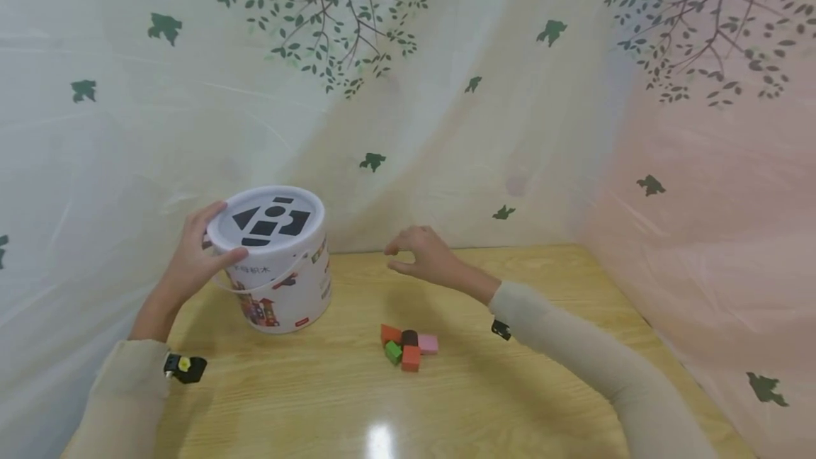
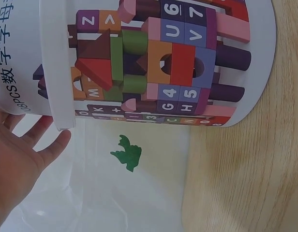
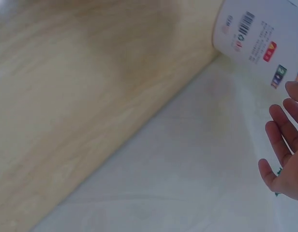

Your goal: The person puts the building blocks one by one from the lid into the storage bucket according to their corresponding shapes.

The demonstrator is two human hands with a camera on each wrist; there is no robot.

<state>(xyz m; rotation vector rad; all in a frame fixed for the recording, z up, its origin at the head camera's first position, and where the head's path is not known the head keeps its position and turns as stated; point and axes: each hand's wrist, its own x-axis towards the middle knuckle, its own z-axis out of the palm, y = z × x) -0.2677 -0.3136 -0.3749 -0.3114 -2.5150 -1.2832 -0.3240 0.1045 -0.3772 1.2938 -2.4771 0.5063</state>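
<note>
A white toy-block bucket [image 1: 287, 307] with a carrying handle stands upright on the table at left. Its lid [image 1: 310, 198] has dark shaped openings. My left hand [image 1: 193, 255] grips the bucket's upper edge, thumb at the front and fingers round the left side. The left wrist view shows the printed blocks on the bucket wall [image 2: 231, 29]. To the bucket's right, my right hand [image 1: 426, 255] hovers with loosely bent fingers and nothing between them. Nearer me lie a red block [image 1: 411, 359], a green block [image 1: 393, 353], an orange block [image 1: 390, 333], a dark brown block [image 1: 410, 338] and a pink block [image 1: 429, 343].
The wood-grain table [image 1: 306, 395] ends at a pale curtain [image 1: 433, 126] printed with branches and green birds. More curtain [image 1: 714, 232] hangs along the right edge. A small camera [image 1: 185, 367] is worn on the left wrist, another [image 1: 501, 329] on the right.
</note>
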